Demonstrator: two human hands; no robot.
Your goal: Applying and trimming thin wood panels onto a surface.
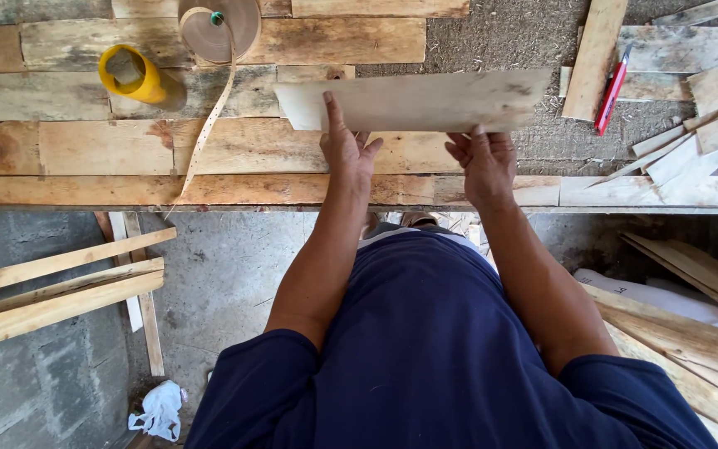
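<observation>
A pale, thin wooden board [425, 101] is held above a workbench of rough planks [110, 150]. My left hand [344, 150] grips the board's near edge towards its left end, with the index finger stretched up over its face. My right hand [484, 162] holds the same near edge further right, thumb on top. The board lies roughly level, lengthwise from left to right.
A yellow tape roll [133, 75] and a roll of brown edge banding [219, 32] with a strip trailing down sit at the bench's back left. A red utility knife [612, 90] and wood offcuts [691, 141] lie right. Loose slats [51, 291] rest below left.
</observation>
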